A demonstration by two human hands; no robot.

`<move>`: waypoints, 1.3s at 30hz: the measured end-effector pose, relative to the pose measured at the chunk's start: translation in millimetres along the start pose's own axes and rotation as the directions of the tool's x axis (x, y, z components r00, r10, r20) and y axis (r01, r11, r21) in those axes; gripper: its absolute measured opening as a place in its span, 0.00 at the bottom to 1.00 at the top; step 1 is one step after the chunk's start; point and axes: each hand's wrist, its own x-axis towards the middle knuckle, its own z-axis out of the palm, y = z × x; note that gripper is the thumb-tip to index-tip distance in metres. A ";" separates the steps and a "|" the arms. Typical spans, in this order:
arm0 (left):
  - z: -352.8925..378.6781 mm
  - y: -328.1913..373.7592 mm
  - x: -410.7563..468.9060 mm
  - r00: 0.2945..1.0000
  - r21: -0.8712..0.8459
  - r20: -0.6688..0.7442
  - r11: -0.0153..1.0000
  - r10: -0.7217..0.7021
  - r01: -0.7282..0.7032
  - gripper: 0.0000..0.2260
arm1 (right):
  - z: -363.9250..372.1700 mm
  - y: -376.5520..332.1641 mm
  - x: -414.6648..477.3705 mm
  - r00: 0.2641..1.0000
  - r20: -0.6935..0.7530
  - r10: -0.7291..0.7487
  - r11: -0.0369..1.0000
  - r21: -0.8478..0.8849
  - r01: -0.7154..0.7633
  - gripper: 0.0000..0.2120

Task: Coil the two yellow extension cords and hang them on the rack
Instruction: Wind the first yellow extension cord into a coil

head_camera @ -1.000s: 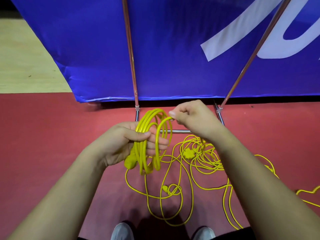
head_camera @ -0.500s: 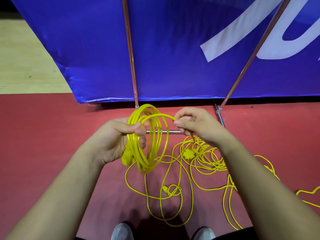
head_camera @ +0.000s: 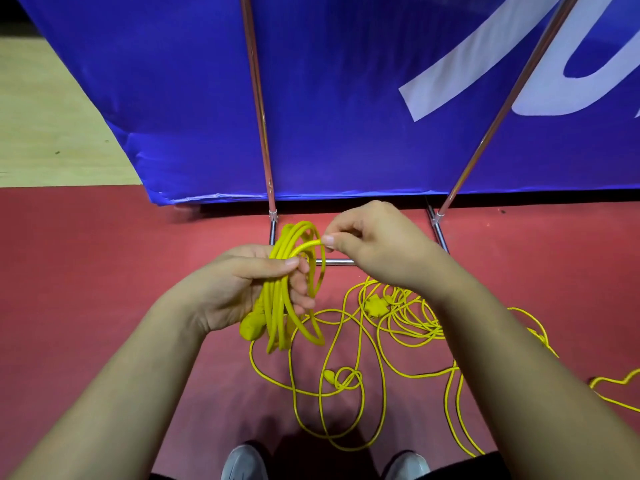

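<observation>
L hand [head_camera: 242, 289] grips cord coil [head_camera: 287, 299]; R hand [head_camera: 374, 244] pinches top loop.

No legible txt, brand or no. is found. On the blue banner [head_camera: 346, 98], big white strokes [head_camera: 481, 46] are printed at upper right: 1 slanted bar and part of 1 curved shape. Both are cut off by the frame edge, so no letter can be made out. On the yellow cords [head_camera: 277, 306] no print is made out; they are too thin to tell.
</observation>
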 end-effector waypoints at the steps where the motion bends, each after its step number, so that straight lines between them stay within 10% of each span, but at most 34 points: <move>1: -1.4 -0.5 -0.1 1.000 0.006 0.023 1.000 0.019 -0.019 0.12 | 2.5 -1.6 -0.4 1.000 0.008 -0.014 1.000 0.010 0.014 0.10; 10: -7.0 -0.6 5.2 0.991 -0.077 -0.008 0.988 0.135 -0.135 0.17 | 3.9 48.2 -3.6 0.974 0.223 0.049 0.950 0.291 -0.114 0.05; 16: -12.2 1.9 3.4 1.000 0.020 0.013 1.000 -0.009 0.009 0.20 | -0.6 55.6 -4.7 0.988 0.025 0.149 0.872 0.469 -0.144 0.02; 32: -10.3 -1.4 0.8 0.993 0.037 0.111 0.999 0.036 -0.040 0.15 | 31.5 30.3 1.6 0.987 0.156 0.030 0.964 0.256 -0.070 0.04; 39: -6.4 -2.1 1.1 0.994 0.099 0.078 0.992 -0.079 0.072 0.16 | 15.9 42.0 4.8 0.998 -0.048 0.046 0.991 0.128 -0.040 0.14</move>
